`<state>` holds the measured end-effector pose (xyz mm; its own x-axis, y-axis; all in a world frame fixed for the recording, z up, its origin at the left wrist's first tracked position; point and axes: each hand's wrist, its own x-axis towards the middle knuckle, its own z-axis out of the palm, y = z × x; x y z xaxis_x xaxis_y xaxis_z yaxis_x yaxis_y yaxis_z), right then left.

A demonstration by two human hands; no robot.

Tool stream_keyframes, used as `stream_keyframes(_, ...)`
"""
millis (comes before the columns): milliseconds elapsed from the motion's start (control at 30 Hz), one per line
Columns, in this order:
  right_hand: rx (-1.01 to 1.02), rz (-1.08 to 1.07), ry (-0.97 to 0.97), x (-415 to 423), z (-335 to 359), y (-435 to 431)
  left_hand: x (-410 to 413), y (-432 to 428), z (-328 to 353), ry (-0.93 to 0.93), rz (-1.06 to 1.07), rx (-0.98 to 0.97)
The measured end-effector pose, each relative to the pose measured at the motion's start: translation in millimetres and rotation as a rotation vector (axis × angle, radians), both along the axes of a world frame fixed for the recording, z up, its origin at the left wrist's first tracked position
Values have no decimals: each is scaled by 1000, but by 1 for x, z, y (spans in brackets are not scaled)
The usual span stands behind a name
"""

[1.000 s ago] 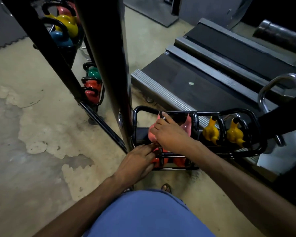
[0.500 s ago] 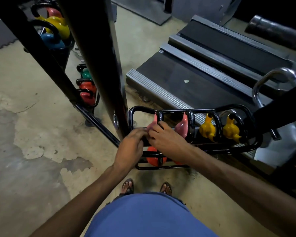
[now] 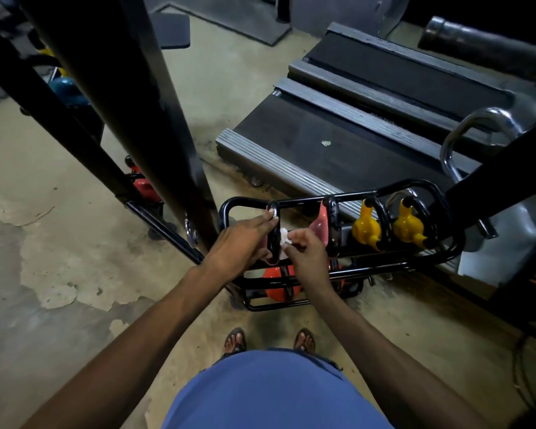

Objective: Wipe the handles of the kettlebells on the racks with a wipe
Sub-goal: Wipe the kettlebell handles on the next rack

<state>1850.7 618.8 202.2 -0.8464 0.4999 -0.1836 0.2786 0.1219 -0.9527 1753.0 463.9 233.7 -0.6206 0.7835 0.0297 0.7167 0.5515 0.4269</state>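
Kettlebell handle [image 3: 273, 239]: black loop, leftmost on the top tier of the low rack [image 3: 421, 184], down on the floor.
Wipe [image 3: 283, 237]: small white wad, pressed right up against that handle.
Right hand [image 3: 304, 257]: fingers pinching the wipe, looks mid-rub.
Left hand [image 3: 240, 243]: fingers laid straight, tips on the handle's top, probably steadying it.
Yellow kettlebells [image 3: 365, 229]: further right, untouched.
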Motion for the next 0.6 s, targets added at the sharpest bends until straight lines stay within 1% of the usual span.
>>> stream_keyframes(67,-72,26,-31,-8,1,0,2,2,0,-3,10,15)
stream_keyframes(100,-161,38,-53,-14,4,1,3,3,0,-1,14,17)
stream_keyframes(167,-413,-33,-97,-26,17,3,4,5,0,10,20,-2)
stream_keyframes(233,-612,-162,-136,-37,26,1,3,6,-2,4,23,5)
stream_keyframes(267,-716,-193,-160,-42,31,0,4,6,-2,-11,28,19)
stream_keyframes(333,-941,-186,-237,-54,40,0,5,8,-2,-29,24,42)
stream_keyframes(367,-998,-188,-260,-62,41,2,7,10,-2,-27,17,44)
stream_keyframes(400,-1020,-219,-260,-72,42,6,8,11,-2,-20,17,43)
stream_keyframes(433,-1000,-288,-253,-82,41,10,9,13,-1,-17,19,44)
stream_keyframes(500,-877,-395,-252,-95,34,14,13,15,1,-28,26,57)
stream_keyframes(600,-731,-357,-247,-99,22,18,17,18,7,9,47,24)
